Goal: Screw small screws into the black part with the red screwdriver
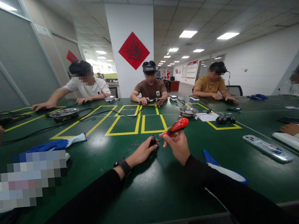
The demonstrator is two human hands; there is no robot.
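Observation:
In the head view, my left hand (142, 152) is closed around a small black part (153, 140) with a round metallic top, just above the table. My right hand (178, 145) grips a red-and-black screwdriver (179, 124) by its handle. The handle points up and to the right, and the shaft slants down toward the black part. Whether the tip touches the part cannot be made out. Several tiny screws (135, 145) lie on the green table (146, 196) just left of my left hand.
Near my right forearm lies a blue-and-white glove (224, 170); a packaged item (266, 147) sits farther right. Another glove (55, 144) is at left. Metal bowls (188, 111), black parts (225, 119), cables (46, 130) and yellow tape lines lie farther back. Several people sit around the table.

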